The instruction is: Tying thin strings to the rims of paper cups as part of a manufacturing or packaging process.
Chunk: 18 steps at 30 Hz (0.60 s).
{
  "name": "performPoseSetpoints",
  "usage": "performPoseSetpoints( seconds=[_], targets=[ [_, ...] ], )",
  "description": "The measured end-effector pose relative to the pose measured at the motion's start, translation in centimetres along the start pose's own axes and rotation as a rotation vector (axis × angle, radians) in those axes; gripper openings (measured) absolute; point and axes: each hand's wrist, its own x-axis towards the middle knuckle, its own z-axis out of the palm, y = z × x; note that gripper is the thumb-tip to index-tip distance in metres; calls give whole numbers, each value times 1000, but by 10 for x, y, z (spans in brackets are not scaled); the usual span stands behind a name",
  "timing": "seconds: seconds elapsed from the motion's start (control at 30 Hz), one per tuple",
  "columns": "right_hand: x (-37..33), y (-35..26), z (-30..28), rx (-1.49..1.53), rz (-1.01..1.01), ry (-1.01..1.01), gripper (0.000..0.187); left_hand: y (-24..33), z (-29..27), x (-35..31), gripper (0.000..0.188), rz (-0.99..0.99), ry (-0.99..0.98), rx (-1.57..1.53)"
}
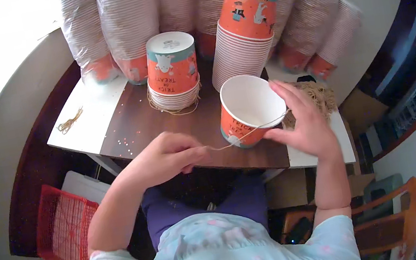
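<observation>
An orange paper bucket (235, 125) with a white inside stands tilted near the table's front edge, its mouth towards me. My right hand (306, 122) grips its right side, thumb low and fingers up at the rim. A thin tan cord (226, 147) crosses the front of the bucket from the right hand's side. Its other end is pinched in my left hand (182, 153), which is held in front of the table edge, apart from the bucket. How the cord joins the bucket behind my right fingers is hidden.
Behind stand a short upside-down bucket stack (171, 70) ringed with cords, a taller stack (243, 41) and several plastic-wrapped stacks (129, 22). Cord bundles lie at right (322, 97) and left (70, 121). A red basket (65, 231) is low left, a wooden chair (413, 211) low right.
</observation>
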Motion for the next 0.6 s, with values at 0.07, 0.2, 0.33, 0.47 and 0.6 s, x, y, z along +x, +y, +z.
performPoseSetpoints(
  seconds=[0.07,0.2,0.33,0.47,0.6],
  targets=[
    [8,-35,20,573,-70,-72,71,12,12,16,29,-11,-46,-8],
    [17,-53,57,888,117,-202,49,13,19,33,37,-119,-153,-335],
    [13,-46,65,720,126,-220,21,-16,20,39,46,-231,-286,-754],
    [7,-34,67,474,-12,-46,11,-39,18,35,51,-278,-256,-927],
    [2,-28,68,511,20,-42,6,-45,25,27,27,-267,-165,-760]
  ],
)
